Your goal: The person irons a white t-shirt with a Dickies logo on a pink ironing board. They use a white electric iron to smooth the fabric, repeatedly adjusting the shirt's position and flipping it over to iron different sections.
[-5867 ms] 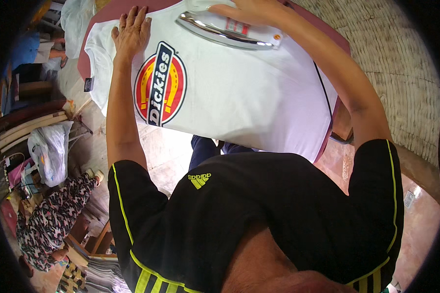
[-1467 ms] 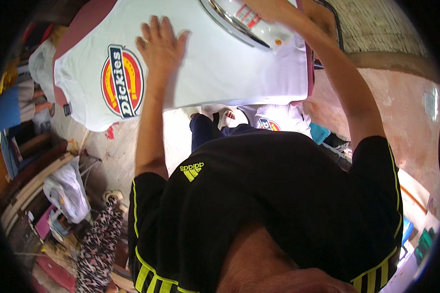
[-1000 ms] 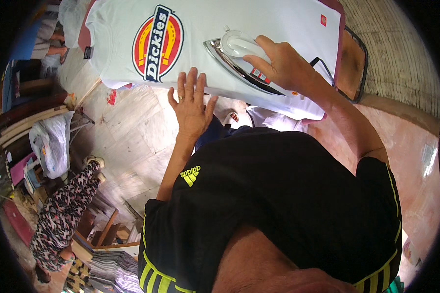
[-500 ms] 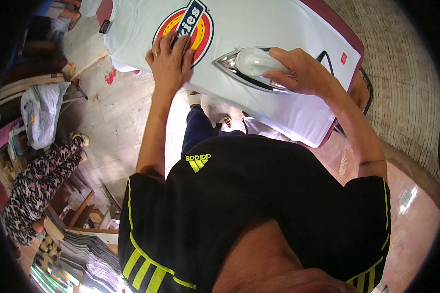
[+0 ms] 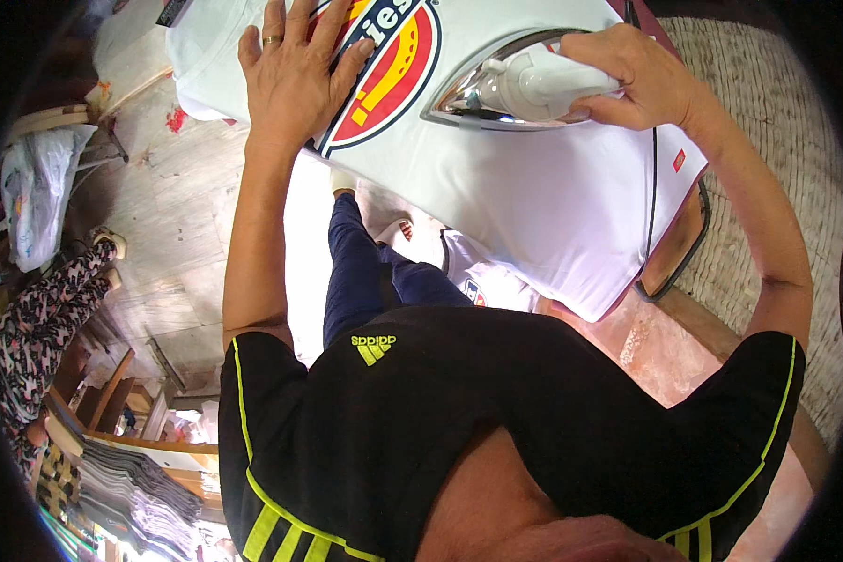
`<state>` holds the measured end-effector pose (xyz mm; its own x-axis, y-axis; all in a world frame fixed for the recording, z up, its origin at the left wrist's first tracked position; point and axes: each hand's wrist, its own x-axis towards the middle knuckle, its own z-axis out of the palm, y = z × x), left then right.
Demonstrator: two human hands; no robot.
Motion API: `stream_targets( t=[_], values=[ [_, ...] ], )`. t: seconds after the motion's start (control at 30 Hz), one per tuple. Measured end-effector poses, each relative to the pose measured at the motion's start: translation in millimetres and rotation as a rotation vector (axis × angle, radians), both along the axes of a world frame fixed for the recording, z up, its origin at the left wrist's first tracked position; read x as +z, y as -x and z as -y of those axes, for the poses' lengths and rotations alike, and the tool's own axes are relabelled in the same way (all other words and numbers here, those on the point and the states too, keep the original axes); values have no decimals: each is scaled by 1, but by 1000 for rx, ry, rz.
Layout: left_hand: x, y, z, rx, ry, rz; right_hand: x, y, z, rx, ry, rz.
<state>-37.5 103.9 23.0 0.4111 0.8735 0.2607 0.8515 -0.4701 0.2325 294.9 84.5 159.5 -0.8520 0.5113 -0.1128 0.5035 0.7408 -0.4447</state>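
Observation:
A white T-shirt (image 5: 553,197) with a large round red, yellow and dark-blue print (image 5: 393,80) lies spread over an ironing board, whose maroon edge (image 5: 663,36) shows at the far right. My left hand (image 5: 295,80) rests flat on the cloth with fingers spread, its thumb over the print's left part. In my right hand (image 5: 637,80) is the handle of a pale clothes iron (image 5: 515,89). The iron's chrome soleplate sits on the cloth right of the print, tip pointing left. Its dark cord (image 5: 654,187) hangs across the shirt near the hem.
Another white garment (image 5: 496,281) lies below the board's near edge. A dark bent metal leg (image 5: 688,258) stands at the right. On the left are a clear plastic bag (image 5: 42,197), a person's camouflage trousers (image 5: 51,304) and stacked grey folded cloth (image 5: 140,496).
My view has shifted, so the board sits higher in it. The iron has moved away from the board's near edge. My left hand has slid farther off the print, its fingers wider apart.

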Motion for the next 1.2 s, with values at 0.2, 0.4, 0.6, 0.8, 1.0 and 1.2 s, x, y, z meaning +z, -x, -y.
stream_targets(
  t=[0.2, 0.4, 0.6, 0.8, 1.0, 1.2],
  values=[
    [-1, 2, 3, 34, 73, 10, 9, 19, -19, 81, 177, 110],
    [-19, 5, -5, -15, -122, 38, 10, 33, -23, 113, 139, 61],
    [-13, 4, -6, 2, -62, 27, 10, 11, -5, -94, 224, 102],
    [11, -18, -33, -42, 50, 20, 5, -26, 45, -693, 39, -10],
    [-17, -32, -140, -158, -167, 26, -2, 0, 26, -1032, -133, -72],
    [-21, -21, -175, -232, -190, 4, 3, 49, -41, -1093, -78, -83]
  ],
)
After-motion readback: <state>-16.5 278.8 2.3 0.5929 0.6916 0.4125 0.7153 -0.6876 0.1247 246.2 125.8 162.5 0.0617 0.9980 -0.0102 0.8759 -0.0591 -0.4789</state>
